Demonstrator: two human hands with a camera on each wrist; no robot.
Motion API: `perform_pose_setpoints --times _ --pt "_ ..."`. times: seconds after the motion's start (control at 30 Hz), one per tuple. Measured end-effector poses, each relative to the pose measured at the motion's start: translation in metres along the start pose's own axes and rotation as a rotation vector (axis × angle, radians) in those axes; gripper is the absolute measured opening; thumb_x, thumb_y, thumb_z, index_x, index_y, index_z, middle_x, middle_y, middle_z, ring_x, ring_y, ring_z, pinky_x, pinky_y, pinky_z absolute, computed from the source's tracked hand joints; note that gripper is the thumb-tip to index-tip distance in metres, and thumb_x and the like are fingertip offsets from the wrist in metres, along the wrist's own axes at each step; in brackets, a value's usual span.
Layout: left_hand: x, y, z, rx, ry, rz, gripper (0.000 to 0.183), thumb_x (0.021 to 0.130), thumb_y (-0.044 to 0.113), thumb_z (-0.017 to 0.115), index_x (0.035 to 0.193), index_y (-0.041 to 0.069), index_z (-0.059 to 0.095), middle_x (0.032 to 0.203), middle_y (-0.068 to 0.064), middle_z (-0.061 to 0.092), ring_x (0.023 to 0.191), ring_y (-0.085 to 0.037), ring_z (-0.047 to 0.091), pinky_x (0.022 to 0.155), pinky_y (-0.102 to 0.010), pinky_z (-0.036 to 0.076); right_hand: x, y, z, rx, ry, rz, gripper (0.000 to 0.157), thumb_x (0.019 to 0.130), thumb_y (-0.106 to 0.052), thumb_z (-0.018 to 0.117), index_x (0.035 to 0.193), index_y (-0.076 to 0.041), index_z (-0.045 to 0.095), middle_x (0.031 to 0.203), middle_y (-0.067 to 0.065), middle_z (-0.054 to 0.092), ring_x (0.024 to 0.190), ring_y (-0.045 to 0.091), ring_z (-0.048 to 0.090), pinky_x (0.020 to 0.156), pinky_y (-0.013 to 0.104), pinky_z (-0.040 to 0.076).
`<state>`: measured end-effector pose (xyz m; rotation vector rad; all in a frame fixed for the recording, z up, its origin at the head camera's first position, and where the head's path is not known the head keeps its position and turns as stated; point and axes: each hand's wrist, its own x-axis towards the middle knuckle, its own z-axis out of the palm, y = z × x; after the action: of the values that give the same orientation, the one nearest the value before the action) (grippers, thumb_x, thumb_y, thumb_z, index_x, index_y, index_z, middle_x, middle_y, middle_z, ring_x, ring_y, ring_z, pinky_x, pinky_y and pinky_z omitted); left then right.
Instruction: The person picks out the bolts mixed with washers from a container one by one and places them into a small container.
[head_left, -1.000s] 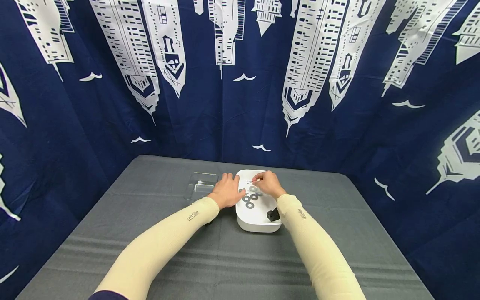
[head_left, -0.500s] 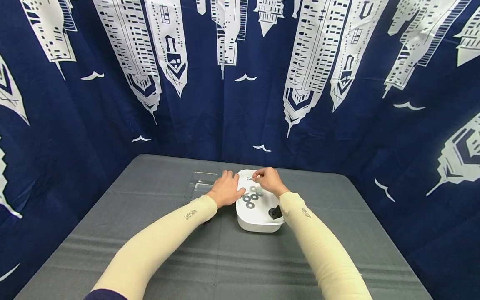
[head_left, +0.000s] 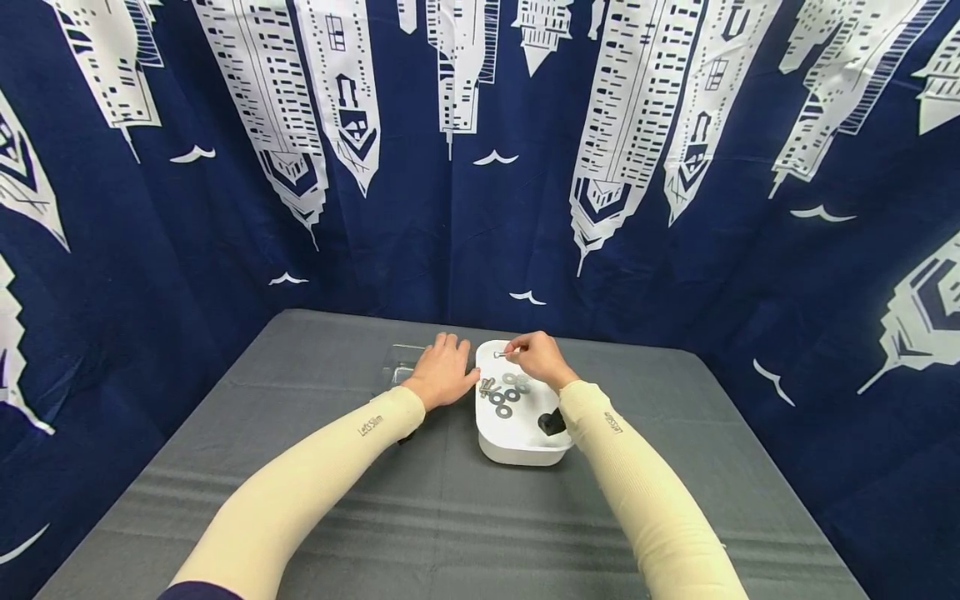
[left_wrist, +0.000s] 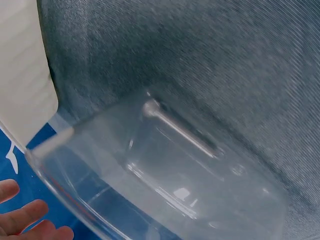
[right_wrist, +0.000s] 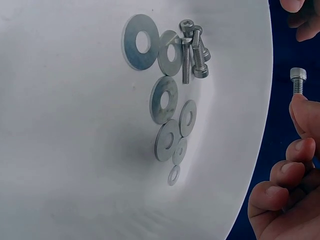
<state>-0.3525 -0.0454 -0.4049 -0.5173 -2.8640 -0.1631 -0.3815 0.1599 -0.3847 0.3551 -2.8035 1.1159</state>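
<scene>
My right hand [head_left: 542,360] pinches a silver socket-head screw [right_wrist: 298,77] between thumb and finger, above the far end of a white tub [head_left: 521,446]. The screw's head points away from the fingertips. Inside the tub lie several flat grey washers [right_wrist: 164,100] of different sizes. A small heap of socket-head screws [right_wrist: 199,57] sits beside them. To the left of the tub, my left hand [head_left: 441,371] is over a clear plastic tray [left_wrist: 170,165], with its fingers stretched out. It holds nothing visible, and its forearm hides part of the tray.
A grey cloth [head_left: 420,533] covers the table. Behind it hangs a dark blue curtain [head_left: 405,233] with white buildings printed on it. A small black block [head_left: 551,423] shows by the right wrist, over the tub's near end.
My left hand has moved left, off the tub's edge and over the clear tray, uncovering the screw heap. The right hand has shifted slightly toward the tub's far end, still pinching its screw.
</scene>
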Motion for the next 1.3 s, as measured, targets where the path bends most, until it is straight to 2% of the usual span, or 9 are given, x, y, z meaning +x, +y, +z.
perform_pose_setpoints --times 0.3,0.57,1.03,1.3 --pt "-0.004 -0.016 -0.002 -0.009 0.011 -0.018 0.058 0.099 0.046 0.053 0.139 0.003 0.052 0.135 -0.019 0.054 0.131 -0.034 0.044 0.105 -0.050 0.043 0.006 -0.005 0.003 0.007 -0.024 0.007 0.009 0.089 -0.008 0.072 0.095 -0.005 0.077 0.074 0.001 0.055 0.073 0.018 0.049 0.060 0.026 0.039" --pt "-0.010 -0.033 -0.005 0.001 0.025 -0.041 0.059 0.100 0.046 0.052 0.140 0.003 0.052 0.136 -0.020 0.053 0.133 -0.034 0.044 0.105 -0.051 0.043 0.008 -0.014 0.007 -0.005 -0.020 -0.037 0.007 0.087 -0.009 0.073 0.091 -0.006 0.077 0.069 -0.002 0.053 0.072 0.016 0.049 0.061 0.027 0.037" --pt "-0.019 -0.055 -0.009 0.001 0.014 -0.085 0.060 0.100 0.045 0.052 0.143 0.003 0.050 0.139 -0.020 0.052 0.136 -0.035 0.042 0.107 -0.052 0.041 0.014 -0.027 0.022 -0.014 -0.025 -0.108 0.008 0.085 -0.008 0.072 0.090 -0.004 0.078 0.063 -0.005 0.052 0.065 0.014 0.048 0.058 0.025 0.037" --pt "-0.026 -0.068 -0.012 0.009 -0.021 -0.120 0.062 0.102 0.047 0.048 0.146 0.004 0.046 0.143 -0.020 0.048 0.139 -0.036 0.038 0.109 -0.052 0.039 0.018 -0.034 0.031 0.011 -0.041 -0.129 0.006 0.085 -0.007 0.073 0.088 -0.004 0.077 0.061 -0.006 0.050 0.063 0.013 0.046 0.056 0.025 0.036"
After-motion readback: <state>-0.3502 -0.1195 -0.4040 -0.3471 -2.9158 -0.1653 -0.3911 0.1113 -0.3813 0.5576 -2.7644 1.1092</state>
